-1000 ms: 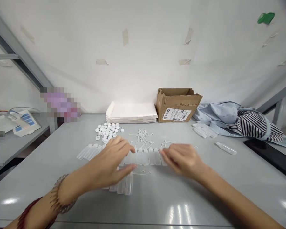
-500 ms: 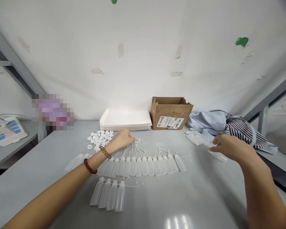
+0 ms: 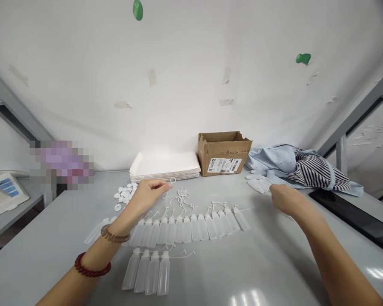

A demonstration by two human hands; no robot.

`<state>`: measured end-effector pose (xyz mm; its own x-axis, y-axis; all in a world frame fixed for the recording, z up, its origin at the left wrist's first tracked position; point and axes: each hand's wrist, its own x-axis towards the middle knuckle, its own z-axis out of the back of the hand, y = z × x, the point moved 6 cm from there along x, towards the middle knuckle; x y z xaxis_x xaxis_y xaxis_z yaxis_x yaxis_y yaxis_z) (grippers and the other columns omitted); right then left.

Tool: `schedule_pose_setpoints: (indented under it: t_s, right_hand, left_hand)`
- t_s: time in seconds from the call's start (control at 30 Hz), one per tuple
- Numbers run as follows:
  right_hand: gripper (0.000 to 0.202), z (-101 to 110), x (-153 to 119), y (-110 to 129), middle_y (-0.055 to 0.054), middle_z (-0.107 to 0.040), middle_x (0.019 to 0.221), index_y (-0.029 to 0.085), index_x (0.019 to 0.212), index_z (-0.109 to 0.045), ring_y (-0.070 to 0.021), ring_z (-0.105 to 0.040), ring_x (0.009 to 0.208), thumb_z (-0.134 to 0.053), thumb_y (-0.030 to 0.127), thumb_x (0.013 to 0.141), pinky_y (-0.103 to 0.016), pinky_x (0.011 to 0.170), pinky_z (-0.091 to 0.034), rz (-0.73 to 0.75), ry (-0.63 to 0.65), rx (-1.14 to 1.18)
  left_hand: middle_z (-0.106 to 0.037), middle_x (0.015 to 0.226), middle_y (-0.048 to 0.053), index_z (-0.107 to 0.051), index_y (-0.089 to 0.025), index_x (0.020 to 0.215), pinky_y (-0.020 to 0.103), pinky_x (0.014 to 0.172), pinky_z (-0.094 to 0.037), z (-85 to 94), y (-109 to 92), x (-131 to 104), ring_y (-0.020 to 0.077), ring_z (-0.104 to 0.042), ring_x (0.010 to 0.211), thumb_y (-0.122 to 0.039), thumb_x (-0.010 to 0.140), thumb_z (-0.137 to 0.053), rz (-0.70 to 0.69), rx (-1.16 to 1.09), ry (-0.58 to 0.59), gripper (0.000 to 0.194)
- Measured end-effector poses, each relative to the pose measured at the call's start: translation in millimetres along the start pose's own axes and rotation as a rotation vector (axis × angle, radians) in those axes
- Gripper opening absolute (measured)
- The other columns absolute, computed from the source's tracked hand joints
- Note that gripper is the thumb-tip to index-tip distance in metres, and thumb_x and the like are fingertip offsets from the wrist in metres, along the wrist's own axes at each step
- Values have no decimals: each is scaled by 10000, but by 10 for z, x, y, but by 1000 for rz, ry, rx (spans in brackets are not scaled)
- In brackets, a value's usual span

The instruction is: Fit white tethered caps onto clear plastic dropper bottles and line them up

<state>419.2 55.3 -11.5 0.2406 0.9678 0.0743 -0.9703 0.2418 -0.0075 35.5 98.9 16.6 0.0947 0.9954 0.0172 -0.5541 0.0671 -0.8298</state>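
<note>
Between the thumb and finger of my left hand [image 3: 149, 194] is a small white ring piece [image 3: 173, 180], held above a loose pile of similar ringed strips [image 3: 182, 196]. My right hand [image 3: 285, 199] is closed at the right, beside a group of clear empty bottles [image 3: 258, 184]; its fingertips and anything in them are hidden. A long row of translucent bottles [image 3: 195, 228] with thin white strips at their necks lies across the table. Nearer to me lie more such bottles [image 3: 152, 274]. White caps [image 3: 124, 194] are heaped beside my left hand, partly covered by it.
A stack of white sheets [image 3: 166, 165] and an open cardboard box [image 3: 225, 154] stand against the wall. Folded blue and striped cloth [image 3: 309, 170] lies at the back right, near a black flat object [image 3: 354, 216]. A white device [image 3: 6, 193] sits far left.
My left hand has lifted from the strip pile with a ring piece. My right hand has moved left and its fingers have closed near the clear bottles. The view has shifted slightly.
</note>
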Motion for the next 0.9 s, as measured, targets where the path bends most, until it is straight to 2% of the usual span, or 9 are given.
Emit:
schedule_pose_setpoints:
  t_s: [0.17, 0.27, 0.37, 0.47, 0.63, 0.77, 0.9]
  right_hand:
    - [197, 116, 16, 100, -142, -633, 688, 143, 678, -616, -266, -606, 614, -491, -9, 670, -300, 507, -330, -36, -34, 58]
    - [169, 175, 38, 194, -137, -659, 730, 146, 774, -624, -277, -621, 681, -507, 39, 717, -314, 538, -383, -31, -84, 176]
    - [152, 201, 54, 311, -105, -684, 783, 166, 818, -614, -250, -643, 747, -513, 75, 750, -316, 602, -452, -3, -134, 334]
    - [115, 172, 52, 451, -81, -694, 824, 172, 842, -601, -216, -658, 745, -532, 128, 761, -305, 608, -500, 53, -147, 504]
    - [112, 45, 36, 640, -51, -693, 809, 163, 851, -596, -155, -645, 607, -536, 212, 770, -297, 567, -540, 168, -130, 731]
    - [195, -49, 75, 640, -46, -701, 769, 163, 900, -599, -193, -678, 734, -574, 206, 712, -299, 602, -542, 200, -136, 798]
    - [141, -29, 56, 673, -56, -712, 744, 170, 857, -611, -205, -675, 687, -578, 218, 729, -334, 624, -530, 184, -159, 812]
  left_hand:
    - [-595, 690, 19, -717, -198, 720, 231, 521, -327, 108, 16, -183, 163, -483, 662, -523, 720, -633, 38, -102, -51, 336]
    - [-611, 703, 17, -711, -200, 692, 238, 524, -326, 106, -2, -234, 156, -477, 645, -526, 708, -651, 30, -134, -45, 332]
    - [-591, 646, -3, -715, -210, 693, 237, 497, -297, 88, -15, -258, 134, -430, 570, -534, 702, -655, 18, -119, -30, 330]
    - [-559, 603, -11, -706, -214, 681, 234, 462, -242, 76, -2, -274, 128, -400, 533, -535, 706, -649, 37, -92, -34, 327]
    - [-566, 604, -3, -701, -213, 663, 232, 450, -224, 51, -9, -282, 135, -411, 527, -523, 717, -639, 22, -72, -39, 321]
    - [-597, 626, 7, -706, -211, 653, 230, 448, -242, 63, -12, -275, 143, -438, 534, -515, 729, -623, 5, -58, -57, 324]
    - [-610, 597, -3, -709, -206, 675, 228, 427, -255, 70, -36, -301, 129, -433, 487, -500, 759, -611, -25, -27, -67, 322]
